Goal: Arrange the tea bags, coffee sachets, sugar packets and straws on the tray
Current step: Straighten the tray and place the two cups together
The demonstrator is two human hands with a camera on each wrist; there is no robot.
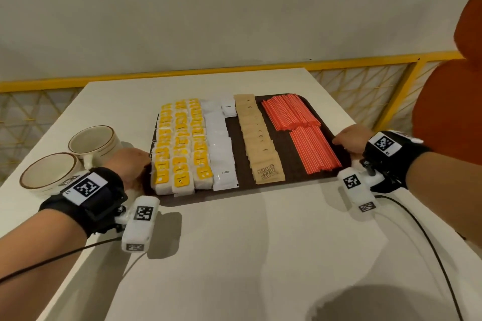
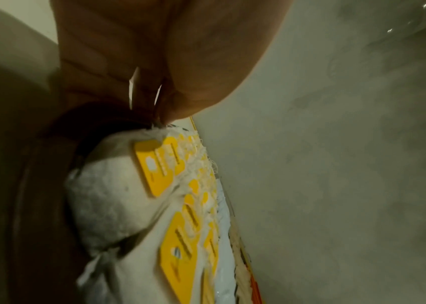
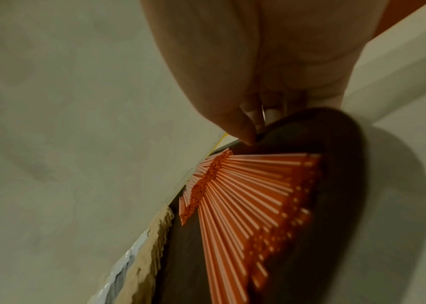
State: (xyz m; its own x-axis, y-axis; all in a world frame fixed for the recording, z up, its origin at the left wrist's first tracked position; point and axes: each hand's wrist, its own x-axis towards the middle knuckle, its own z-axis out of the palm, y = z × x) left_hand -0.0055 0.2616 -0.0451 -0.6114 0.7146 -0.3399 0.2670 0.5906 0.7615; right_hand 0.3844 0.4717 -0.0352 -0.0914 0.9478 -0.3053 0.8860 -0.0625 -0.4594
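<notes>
A dark brown tray [image 1: 283,143] lies on the white table. It carries rows of yellow-tagged tea bags [image 1: 180,143], white coffee sachets [image 1: 220,143], brown sugar packets [image 1: 258,143] and orange straws [image 1: 305,133]. My left hand [image 1: 133,164] grips the tray's left edge beside the tea bags [image 2: 118,205]. Its fingers curl at the tray rim [image 2: 45,185]. At the opposite edge my right hand [image 1: 348,138] grips next to the straws [image 3: 245,195]. The thumb presses on top of the rim [image 3: 336,154], and the fingers reach under it.
Two cream cups with brown rims [image 1: 94,143] [image 1: 48,172] stand left of the tray, close to my left wrist. An orange chair [image 1: 448,101] is at the right. A yellow railing [image 1: 182,73] runs behind the table. Black cables [image 1: 417,229] trail from my wrists.
</notes>
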